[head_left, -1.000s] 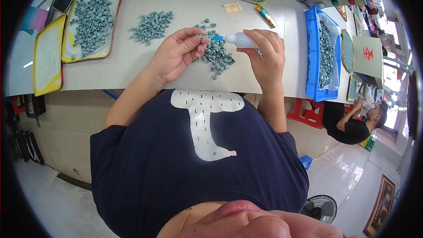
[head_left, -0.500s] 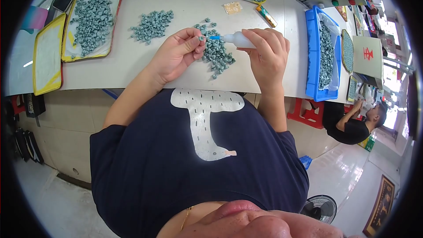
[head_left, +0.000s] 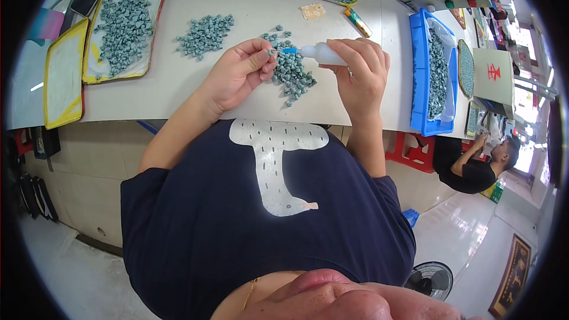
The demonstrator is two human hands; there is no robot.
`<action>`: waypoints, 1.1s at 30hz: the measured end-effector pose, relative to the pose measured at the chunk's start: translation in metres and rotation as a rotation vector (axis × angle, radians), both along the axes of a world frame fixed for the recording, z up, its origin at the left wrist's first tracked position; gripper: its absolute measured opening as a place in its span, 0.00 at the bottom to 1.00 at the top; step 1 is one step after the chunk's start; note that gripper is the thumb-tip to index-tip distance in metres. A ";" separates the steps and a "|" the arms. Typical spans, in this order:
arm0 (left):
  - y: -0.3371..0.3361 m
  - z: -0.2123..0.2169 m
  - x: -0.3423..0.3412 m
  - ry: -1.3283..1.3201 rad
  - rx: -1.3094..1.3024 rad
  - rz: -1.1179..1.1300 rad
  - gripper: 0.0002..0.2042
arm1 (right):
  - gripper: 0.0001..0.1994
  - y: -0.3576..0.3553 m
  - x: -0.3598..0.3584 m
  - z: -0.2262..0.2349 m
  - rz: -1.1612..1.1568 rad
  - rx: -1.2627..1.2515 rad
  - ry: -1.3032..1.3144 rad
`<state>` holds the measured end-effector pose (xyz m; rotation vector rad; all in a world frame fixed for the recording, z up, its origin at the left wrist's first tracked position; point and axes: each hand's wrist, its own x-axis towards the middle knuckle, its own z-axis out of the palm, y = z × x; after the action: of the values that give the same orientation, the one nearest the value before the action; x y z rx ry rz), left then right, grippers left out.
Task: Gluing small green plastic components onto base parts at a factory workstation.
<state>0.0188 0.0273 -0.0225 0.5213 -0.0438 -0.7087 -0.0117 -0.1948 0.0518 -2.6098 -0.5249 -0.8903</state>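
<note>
Bottle [head_left: 329, 54] (white, blue-tipped) gripped in right hand [head_left: 363, 74], upper centre of frame — left hand [head_left: 242, 72] pinches small green piece [head_left: 271, 52].

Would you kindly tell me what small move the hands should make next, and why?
Probably a light squeeze of the white bottle by the right hand: its blue nozzle points at the small green piece pinched in the left hand, and the two are very close, though whether they touch is too small to tell.
</note>
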 end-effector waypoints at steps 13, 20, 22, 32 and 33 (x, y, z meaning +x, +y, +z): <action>0.000 0.001 0.002 -0.013 -0.092 -0.045 0.05 | 0.19 -0.004 0.018 -0.043 0.004 0.829 0.445; 0.000 0.004 0.000 -0.066 -0.131 -0.070 0.04 | 0.18 0.002 0.030 -0.055 0.059 0.899 0.493; 0.000 0.004 0.000 -0.089 -0.146 -0.081 0.03 | 0.17 0.003 0.032 -0.055 -0.046 0.825 0.570; 0.001 0.003 0.000 -0.105 -0.114 -0.106 0.04 | 0.15 -0.022 0.031 -0.046 -0.220 0.404 0.421; 0.001 0.003 0.000 -0.105 -0.113 -0.106 0.03 | 0.14 -0.028 0.028 -0.035 -0.284 0.393 0.456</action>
<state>0.0193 0.0285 -0.0197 0.4498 -0.2091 -0.7769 0.0165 -0.2229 0.0168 -2.4299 0.1339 -0.3904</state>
